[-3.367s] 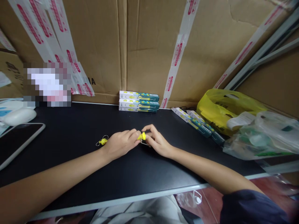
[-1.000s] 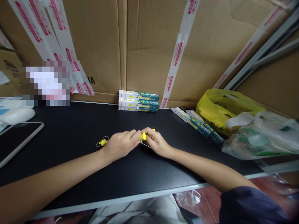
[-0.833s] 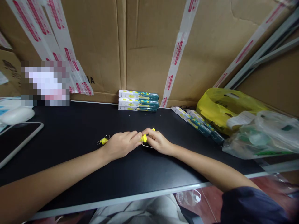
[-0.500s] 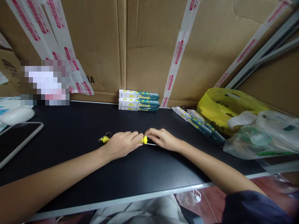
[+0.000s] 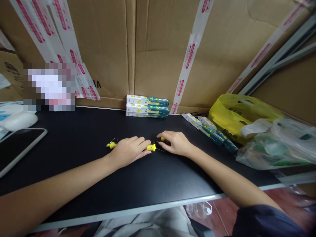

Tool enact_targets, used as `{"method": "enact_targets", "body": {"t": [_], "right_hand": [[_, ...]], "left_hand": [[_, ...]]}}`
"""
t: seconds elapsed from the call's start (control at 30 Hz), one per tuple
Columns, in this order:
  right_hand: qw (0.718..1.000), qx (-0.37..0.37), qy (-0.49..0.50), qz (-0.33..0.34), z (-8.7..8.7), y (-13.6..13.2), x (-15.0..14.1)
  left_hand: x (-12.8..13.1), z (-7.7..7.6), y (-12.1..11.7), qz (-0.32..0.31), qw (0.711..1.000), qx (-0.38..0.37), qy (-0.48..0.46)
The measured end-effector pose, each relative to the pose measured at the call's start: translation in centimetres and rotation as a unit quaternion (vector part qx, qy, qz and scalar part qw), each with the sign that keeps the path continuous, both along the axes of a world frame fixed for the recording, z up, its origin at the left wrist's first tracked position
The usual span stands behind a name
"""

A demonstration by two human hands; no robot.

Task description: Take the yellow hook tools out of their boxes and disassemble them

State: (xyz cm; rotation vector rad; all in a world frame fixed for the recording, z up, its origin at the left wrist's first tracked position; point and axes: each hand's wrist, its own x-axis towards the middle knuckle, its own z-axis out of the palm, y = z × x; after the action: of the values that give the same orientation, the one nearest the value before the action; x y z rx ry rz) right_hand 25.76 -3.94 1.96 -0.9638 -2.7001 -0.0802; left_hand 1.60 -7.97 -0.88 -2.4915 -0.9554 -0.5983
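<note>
My left hand (image 5: 129,148) is closed around the middle of a yellow tubular spring scale (image 5: 151,147), held low over the black table. The scale's left end, with a bent wire hook (image 5: 114,140), sticks out past the hand. From its right end a thin wire runs toward my right hand (image 5: 176,143). That hand's thumb and forefinger pinch a small round yellow piece (image 5: 162,139), a short way off the scale's right end. Whether the wire joins this piece is too fine to tell.
Printed spring-scale boxes (image 5: 147,107) are stacked against the cardboard behind. More boxes (image 5: 203,128) lie slanted beside a yellow plastic bag (image 5: 237,112) and a clear bag (image 5: 276,148). At left are a tablet-like device (image 5: 22,148) and a white mouse (image 5: 21,121).
The small yellow piece now shows in my right fingers, apart from the scale's right end. My right hand has shifted slightly right and up; my left hand keeps its hold.
</note>
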Motion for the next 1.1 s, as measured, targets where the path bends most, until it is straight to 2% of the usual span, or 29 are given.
{"method": "enact_targets", "body": {"t": [0.13, 0.3, 0.4, 0.53, 0.7, 0.8, 0.9, 1.0, 1.1], "right_hand": [[0.998, -0.004, -0.031, 0.045, 0.6, -0.1, 0.4], [0.997, -0.009, -0.046, 0.061, 0.4, -0.2, 0.3], [0.997, -0.024, -0.031, 0.068, 0.0, -0.3, -0.3], [0.997, 0.015, -0.025, 0.072, -0.4, 0.2, -1.7], [0.995, 0.039, -0.042, 0.078, -0.4, 2.0, -4.4], [0.996, 0.022, -0.035, 0.079, -0.4, 3.4, -6.2], [0.997, -0.009, -0.011, 0.069, -0.5, 4.3, -7.1], [0.997, -0.038, 0.027, 0.058, -0.6, 4.0, -6.6], [0.994, -0.068, 0.071, 0.046, -0.5, 2.3, -4.9]], "left_hand": [[-0.1, 0.0, 0.1, 0.010, 1.000, -0.013, -0.011], [-0.3, -0.1, 0.3, 0.012, 0.998, -0.043, -0.034], [-0.3, 0.0, 0.4, -0.019, 0.998, -0.056, -0.030], [-0.4, 0.0, 0.5, -0.072, 0.995, -0.059, -0.022], [-0.4, 0.0, 0.6, -0.088, 0.994, -0.058, -0.027], [-0.4, 0.2, 0.5, -0.066, 0.994, -0.078, -0.025], [-0.4, 0.5, 0.4, -0.008, 0.994, -0.109, -0.012], [-0.4, 0.7, 0.6, 0.021, 0.990, -0.140, -0.010], [-0.5, 0.5, 0.8, 0.018, 0.986, -0.161, -0.031]]}}
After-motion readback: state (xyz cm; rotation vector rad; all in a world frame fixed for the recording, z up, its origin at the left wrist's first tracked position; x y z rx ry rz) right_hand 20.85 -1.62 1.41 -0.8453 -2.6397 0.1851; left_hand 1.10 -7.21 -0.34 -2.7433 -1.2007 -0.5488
